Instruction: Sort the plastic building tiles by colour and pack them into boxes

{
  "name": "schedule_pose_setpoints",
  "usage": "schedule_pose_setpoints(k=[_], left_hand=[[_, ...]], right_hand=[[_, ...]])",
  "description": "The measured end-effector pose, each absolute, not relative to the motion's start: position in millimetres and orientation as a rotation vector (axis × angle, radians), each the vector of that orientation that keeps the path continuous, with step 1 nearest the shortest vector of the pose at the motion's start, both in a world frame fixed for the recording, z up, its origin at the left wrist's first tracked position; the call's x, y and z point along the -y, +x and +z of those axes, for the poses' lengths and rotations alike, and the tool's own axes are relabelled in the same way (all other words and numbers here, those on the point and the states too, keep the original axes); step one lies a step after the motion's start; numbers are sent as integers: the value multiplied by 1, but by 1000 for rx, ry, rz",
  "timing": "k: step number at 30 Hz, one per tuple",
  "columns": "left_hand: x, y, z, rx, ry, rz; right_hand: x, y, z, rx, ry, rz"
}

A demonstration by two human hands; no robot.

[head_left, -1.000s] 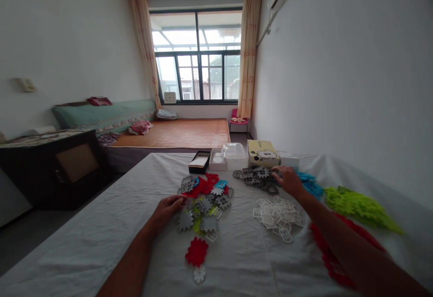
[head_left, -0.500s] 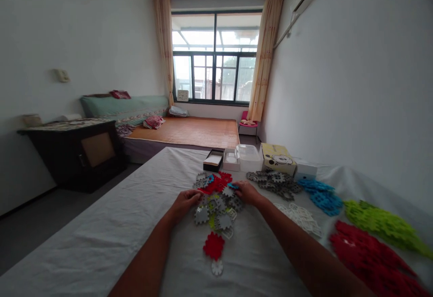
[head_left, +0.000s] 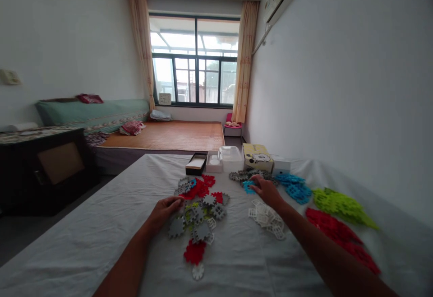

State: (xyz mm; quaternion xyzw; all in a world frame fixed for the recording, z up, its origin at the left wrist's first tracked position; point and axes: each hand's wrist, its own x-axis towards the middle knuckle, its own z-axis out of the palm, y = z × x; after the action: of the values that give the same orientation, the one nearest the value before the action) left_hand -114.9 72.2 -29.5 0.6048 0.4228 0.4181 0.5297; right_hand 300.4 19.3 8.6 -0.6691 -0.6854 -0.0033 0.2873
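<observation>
My right hand [head_left: 266,189] pinches a blue toothed plastic building piece [head_left: 249,187], held right of the mixed pile and in front of the grey pieces [head_left: 244,177]. My left hand [head_left: 168,209] is closed at the left side of the mixed pile, its fingertips at the edge of a red plastic building piece [head_left: 188,194]; the exact grip is small and partly hidden. Between my hands lie grey toothed pieces [head_left: 202,232], with green and white ones among them. Closer to me are a red piece [head_left: 195,252] and a small white round piece [head_left: 198,271].
White lattice pieces [head_left: 265,218], blue pieces [head_left: 295,188], green pieces [head_left: 341,206] and a red heap [head_left: 341,238] lie to the right. A black box [head_left: 196,164], a clear container [head_left: 231,159] and a yellow carton [head_left: 257,157] line the table's far edge.
My right hand has moved right, away from the mixed pile, carrying the blue piece. My left hand stays by the pile. The whole view has turned to the right.
</observation>
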Motion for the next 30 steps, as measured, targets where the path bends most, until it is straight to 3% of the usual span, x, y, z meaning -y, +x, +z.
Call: schedule_pose_setpoints(k=[7, 13, 17, 23, 30], left_hand=[[-76, -115, -29, -1063, 1417, 996], [-72, -114, -27, -1084, 1419, 1001], [-70, -111, -25, -1063, 1429, 989], [-72, -110, -29, -1043, 1427, 1007], [-70, -111, -32, -983, 1424, 1041]], right_hand=[[5, 463, 3, 1429, -2137, -180], [7, 490, -8, 1330, -2185, -275], [-9, 437, 1, 1540, -2006, -239], [-21, 268, 1, 2052, -1496, 210], [-46, 185, -13, 2526, -1431, 199]])
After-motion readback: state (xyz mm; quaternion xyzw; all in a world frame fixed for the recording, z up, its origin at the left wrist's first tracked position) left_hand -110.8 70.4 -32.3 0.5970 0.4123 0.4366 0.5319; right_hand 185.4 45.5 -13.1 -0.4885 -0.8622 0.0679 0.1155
